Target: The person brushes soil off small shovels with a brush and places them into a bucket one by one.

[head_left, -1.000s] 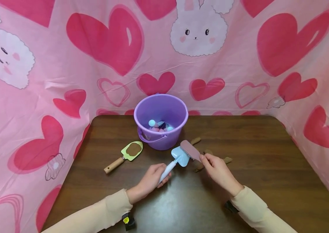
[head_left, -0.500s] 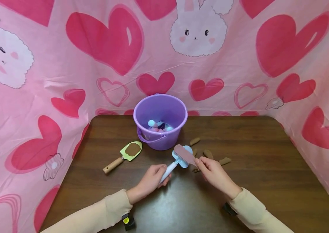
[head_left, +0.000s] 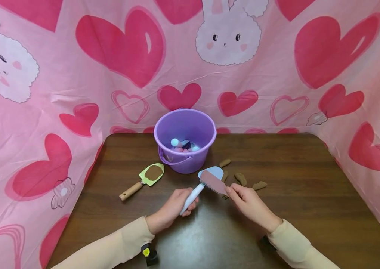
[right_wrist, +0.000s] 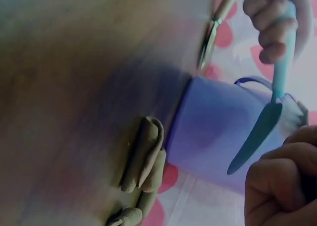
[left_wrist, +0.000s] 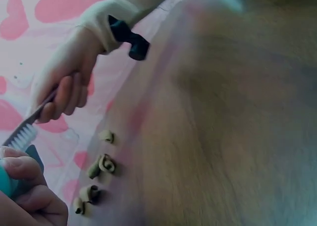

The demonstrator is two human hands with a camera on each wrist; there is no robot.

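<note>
My left hand (head_left: 171, 209) grips the white handle of a small trowel (head_left: 217, 171) with a light blue blade, raised above the table. A pinkish brush (head_left: 214, 182) lies across the blade near its neck, white bristles facing down; my right hand (head_left: 252, 206) pinches its handle end. In the left wrist view the bristles (left_wrist: 22, 137) show close to the left hand's fingers. From the right wrist the trowel blade (right_wrist: 257, 137) appears edge-on before the bucket, and the brush head is partly hidden behind the right hand's fingers.
A purple bucket (head_left: 190, 162) with small coloured balls inside stands behind the hands. Left of it lies a green trowel (head_left: 130, 191) with a wooden handle and a brown patch on its blade. Several curled brown pieces (head_left: 240, 178) lie right of the raised trowel. Pink heart-patterned cloth surrounds the table.
The brush has moved leftward and down across the blue blade, from its right side to near its neck. The trowel's blade has tilted slightly. Both hands keep their grips.
</note>
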